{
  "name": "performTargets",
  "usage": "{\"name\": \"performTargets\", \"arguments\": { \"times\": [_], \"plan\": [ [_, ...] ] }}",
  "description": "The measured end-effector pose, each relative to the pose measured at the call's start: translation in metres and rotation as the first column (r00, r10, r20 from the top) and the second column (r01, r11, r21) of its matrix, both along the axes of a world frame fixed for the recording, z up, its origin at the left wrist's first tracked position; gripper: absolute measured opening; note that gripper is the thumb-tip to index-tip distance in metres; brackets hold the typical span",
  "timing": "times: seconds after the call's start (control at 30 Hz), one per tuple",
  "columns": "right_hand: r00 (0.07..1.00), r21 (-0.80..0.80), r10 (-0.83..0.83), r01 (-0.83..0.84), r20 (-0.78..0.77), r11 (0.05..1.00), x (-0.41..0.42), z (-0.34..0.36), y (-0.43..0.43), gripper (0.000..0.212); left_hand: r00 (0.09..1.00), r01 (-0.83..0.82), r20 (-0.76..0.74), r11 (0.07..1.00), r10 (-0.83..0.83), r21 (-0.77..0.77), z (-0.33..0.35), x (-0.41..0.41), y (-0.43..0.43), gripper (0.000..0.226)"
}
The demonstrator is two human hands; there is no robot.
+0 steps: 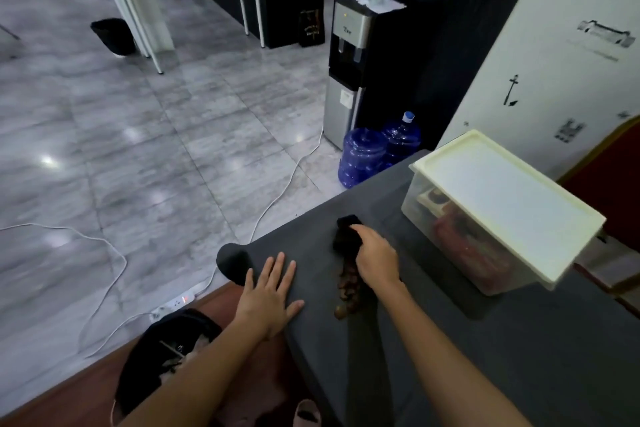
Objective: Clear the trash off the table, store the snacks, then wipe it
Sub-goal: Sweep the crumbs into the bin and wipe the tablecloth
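Fingers (367, 233) gripping one cloth (346, 222), two jugs (363, 156)

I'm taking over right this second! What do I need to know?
Left hand: open, flat on the grey table.
Right hand: grips a black cloth pressed on the table, at the far end of a brown smear.
Snack box: on the table to the right, lid on, packets inside.
Black trash bag: on the floor by the near corner.
Done: no loose trash shows on the table; snacks stored.
Left: wipe up the brown smear.
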State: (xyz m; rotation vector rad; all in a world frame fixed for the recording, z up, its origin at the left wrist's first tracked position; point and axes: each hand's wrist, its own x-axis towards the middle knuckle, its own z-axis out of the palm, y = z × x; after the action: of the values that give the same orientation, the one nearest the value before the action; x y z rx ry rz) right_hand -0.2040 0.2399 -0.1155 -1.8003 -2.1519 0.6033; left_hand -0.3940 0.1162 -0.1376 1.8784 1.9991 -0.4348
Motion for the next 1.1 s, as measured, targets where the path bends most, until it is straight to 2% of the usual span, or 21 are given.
{"name": "performTargets", "arguments": {
  "times": [0.17,0.27,0.37,0.43,0.5,0.57,0.63,0.7,0.87,0.93,0.97,1.03,1.1],
  "plan": [
    [0.966,-0.07,0.256,-0.257,-0.031,0.964,-0.003,-0.002,-0.047,0.051,1.0,-0.011,0.015,1.0,0.011,-0.008,0.004,0.001,-0.002,0.076],
    [0.972,-0.162,0.155,-0.184,-0.177,0.969,0.019,0.017,-0.042,0.052,1.0,0.012,0.028,1.0,-0.012,-0.015,0.014,0.001,0.0,0.075],
    [0.978,-0.122,-0.053,0.029,-0.201,0.992,0.046,0.042,-0.041,0.047,0.998,0.034,0.044,0.999,-0.033,-0.027,0.024,-0.001,-0.003,0.073],
    [0.978,-0.063,-0.169,0.162,-0.122,0.985,0.067,0.046,-0.046,0.047,0.998,0.034,0.05,0.999,-0.032,-0.032,0.024,-0.002,-0.008,0.072],
    [0.966,0.001,-0.256,0.256,0.032,0.967,0.086,0.047,-0.06,0.048,0.997,0.039,0.063,0.999,-0.038,-0.008,0.022,-0.004,-0.014,0.071],
    [0.931,0.014,-0.253,0.259,0.263,0.966,0.103,0.038,-0.079,0.052,0.995,0.049,0.083,0.999,-0.049,0.012,0.019,-0.006,-0.02,0.071],
    [0.882,-0.103,-0.168,0.236,0.441,0.966,0.11,0.023,-0.103,0.056,0.993,0.06,0.099,0.998,-0.062,0.017,0.017,-0.009,-0.026,0.071],
    [0.866,-0.236,-0.098,0.24,0.49,0.942,0.105,0.008,-0.127,0.058,0.99,0.083,0.109,0.996,-0.085,0.024,0.014,-0.014,-0.031,0.072],
    [0.835,-0.385,-0.105,0.356,0.539,0.851,0.084,0.019,-0.118,0.067,0.977,0.141,0.155,0.989,-0.147,0.049,0.017,-0.04,-0.046,0.068],
    [0.845,-0.373,-0.174,0.396,0.505,0.839,0.061,0.035,-0.106,0.066,0.981,0.115,0.152,0.993,-0.12,0.041,0.011,-0.057,-0.059,0.068],
    [0.86,-0.332,-0.197,0.379,0.471,0.864,0.043,0.04,-0.102,0.066,0.984,0.078,0.157,0.997,-0.081,0.024,0.005,-0.067,-0.067,0.068],
    [0.906,-0.201,-0.168,0.262,0.389,0.944,-0.002,0.044,-0.1,0.063,0.985,-0.015,0.17,1.0,0.018,-0.02,-0.008,-0.093,-0.085,0.069],
    [0.962,-0.081,-0.062,0.087,0.267,0.993,-0.052,0.043,-0.107,0.057,0.983,-0.096,0.151,0.994,0.103,-0.053,-0.023,-0.122,-0.106,0.069]
  ]
}}
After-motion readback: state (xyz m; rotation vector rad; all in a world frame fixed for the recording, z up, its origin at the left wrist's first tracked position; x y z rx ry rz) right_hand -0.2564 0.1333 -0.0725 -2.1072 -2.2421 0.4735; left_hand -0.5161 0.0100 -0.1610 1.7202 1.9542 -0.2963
